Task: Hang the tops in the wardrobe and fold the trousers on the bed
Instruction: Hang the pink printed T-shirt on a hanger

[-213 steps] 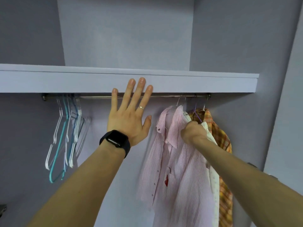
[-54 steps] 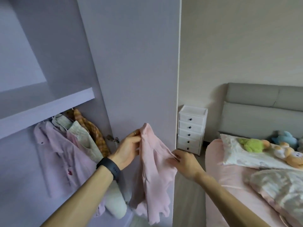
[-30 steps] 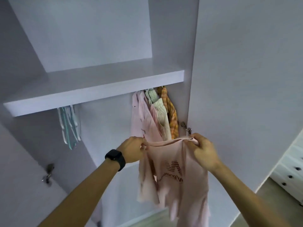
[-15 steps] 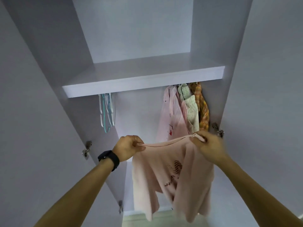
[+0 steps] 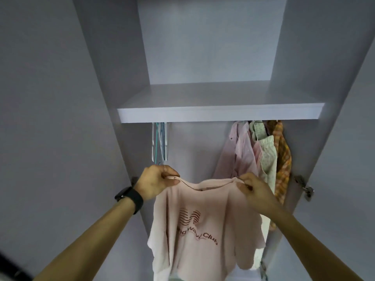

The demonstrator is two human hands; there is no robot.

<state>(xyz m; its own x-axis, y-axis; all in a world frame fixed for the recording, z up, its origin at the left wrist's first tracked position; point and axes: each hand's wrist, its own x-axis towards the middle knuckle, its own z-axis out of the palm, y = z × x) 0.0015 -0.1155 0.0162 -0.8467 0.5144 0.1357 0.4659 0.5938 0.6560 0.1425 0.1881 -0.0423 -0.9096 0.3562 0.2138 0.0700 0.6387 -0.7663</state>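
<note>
Pale grey wardrobe (image 5: 60, 98) panels fill the frame, doors flung wide. At lower centre a pink T-shirt (image 5: 203, 224) hangs slack, printed side towards the camera, held up in front of the opening and not yet on a hanger. The left hand (image 5: 157, 182) pinches one shoulder seam between thumb and curled fingers. The right hand (image 5: 253, 189) pinches the other shoulder the same way, so the neckline sags between them.

Behind, at centre left, empty hangers (image 5: 159, 140) dangle under the shelf (image 5: 150, 116). At centre right, three or four hung tops (image 5: 261, 151) crowd against the side wall.

The step in hand looks like readying the shirt for a hanger. To do it well, I judge one hand should gather both shoulders while the other fetches a hanger. That hanger is best fed up through the hem, sparing the collar a stretch. The shirt then goes on the bare stretch between hangers and tops.
</note>
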